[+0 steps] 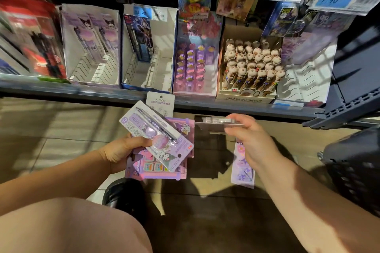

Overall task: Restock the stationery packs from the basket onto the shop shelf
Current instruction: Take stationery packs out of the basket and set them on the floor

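Left hand [121, 152] grips stacked packs [156, 129]; right hand [255, 144] pinches one pack [213, 124] (edge-on) below the shelf [61, 90].

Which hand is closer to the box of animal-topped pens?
Right. The right hand holds a pack directly below the pen box; the left hand, gripping several packs, is farther left.

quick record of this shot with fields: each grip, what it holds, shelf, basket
left grip: holds a fan of purple packs
right grip: pinches a flat pack, seen edge-on, near the shelf front
third pack: below the right grip; held or on the floor, cannot tell
shelf: row of trays, some part empty
pen box: full
basket: dark, far right
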